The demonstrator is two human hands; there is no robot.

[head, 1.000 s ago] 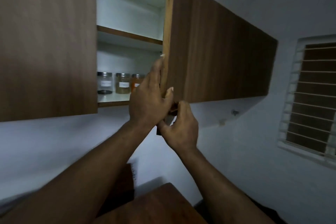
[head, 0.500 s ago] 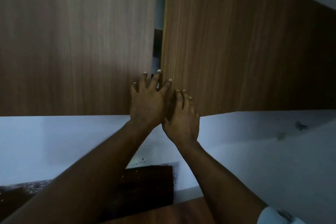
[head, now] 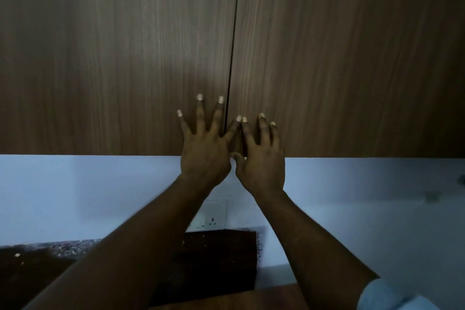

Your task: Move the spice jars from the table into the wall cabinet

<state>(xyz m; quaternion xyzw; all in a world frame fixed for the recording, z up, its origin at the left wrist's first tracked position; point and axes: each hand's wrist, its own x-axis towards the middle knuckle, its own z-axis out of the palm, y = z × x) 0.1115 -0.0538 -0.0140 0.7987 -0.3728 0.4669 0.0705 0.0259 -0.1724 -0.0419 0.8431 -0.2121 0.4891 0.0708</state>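
Observation:
The brown wooden wall cabinet (head: 125, 45) fills the upper view, both doors flush with only a thin dark seam (head: 232, 45) between them. My left hand (head: 205, 148) lies flat with fingers spread on the left door's lower edge, next to the seam. My right hand (head: 261, 156) lies flat on the right door (head: 352, 45) beside it. Neither hand holds anything. The spice jars are hidden behind the doors.
Below the cabinet is a pale wall with a white power socket (head: 208, 216). A dark speckled counter (head: 50, 257) runs along the lower left, and a brown wooden table surface (head: 251, 297) shows at the bottom.
The right cabinet door has swung from wide open to fully flush. Both hands went from gripping its edge to lying flat on the doors. The jars are no longer visible.

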